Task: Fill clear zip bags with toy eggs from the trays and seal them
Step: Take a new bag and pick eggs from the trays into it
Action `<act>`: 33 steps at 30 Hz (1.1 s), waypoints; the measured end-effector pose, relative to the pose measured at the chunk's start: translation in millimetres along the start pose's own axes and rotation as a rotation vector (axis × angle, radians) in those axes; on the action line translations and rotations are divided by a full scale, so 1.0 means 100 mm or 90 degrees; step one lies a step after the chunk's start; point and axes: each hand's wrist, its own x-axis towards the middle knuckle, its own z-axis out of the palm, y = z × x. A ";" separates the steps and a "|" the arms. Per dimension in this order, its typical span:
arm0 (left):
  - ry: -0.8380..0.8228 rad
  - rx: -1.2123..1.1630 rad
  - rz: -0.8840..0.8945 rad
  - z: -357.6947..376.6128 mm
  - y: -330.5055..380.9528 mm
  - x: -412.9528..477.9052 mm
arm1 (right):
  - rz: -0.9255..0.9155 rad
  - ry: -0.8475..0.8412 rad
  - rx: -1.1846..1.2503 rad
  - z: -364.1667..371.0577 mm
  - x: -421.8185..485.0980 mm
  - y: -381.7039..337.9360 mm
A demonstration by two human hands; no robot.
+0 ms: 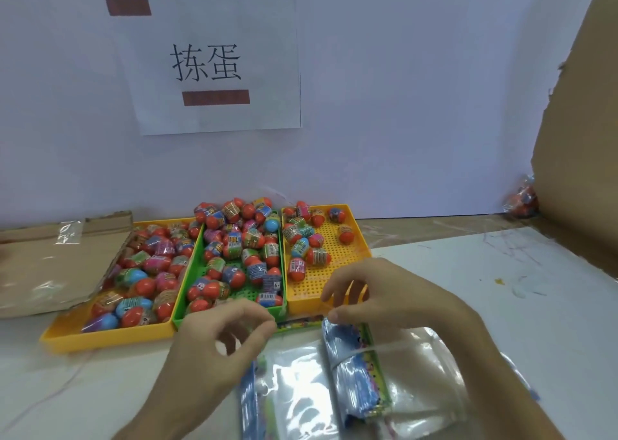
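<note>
Looks like bag-fetching, not yet filling: pinching the top of the banded bundle of clear plastic zip bags (pixel 354 372) at the table's (pixel 501 306) near edge with right hand (pixel 384 292) fingers, left hand (pixel 220 336) fingers curled, grip unclear; next calls for freeing one bag before reaching the colourful wrapped toy eggs (pixel 234 239) in plastic trays (pixel 100 336) behind.

Bare table (pixel 501 289) right of trays (pixel 329 282) — cardboard (pixel 575 138) walls it.
</note>
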 end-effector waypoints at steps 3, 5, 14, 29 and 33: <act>-0.165 0.177 0.085 0.00 -0.04 -0.03 | -0.031 -0.049 -0.024 0.10 0.03 -0.07; -0.203 0.242 0.071 0.03 -0.11 -0.05 | -0.037 -0.078 -0.055 0.17 0.03 -0.10; -0.194 0.287 -0.042 0.05 -0.12 -0.02 | -0.027 -0.102 -0.079 0.19 0.03 -0.07; 0.152 0.106 0.090 -0.04 0.01 0.01 | -0.050 0.053 0.185 0.22 0.05 -0.22; 0.221 -0.150 -0.022 -0.03 0.05 0.00 | -0.087 0.055 0.250 0.28 0.07 -0.30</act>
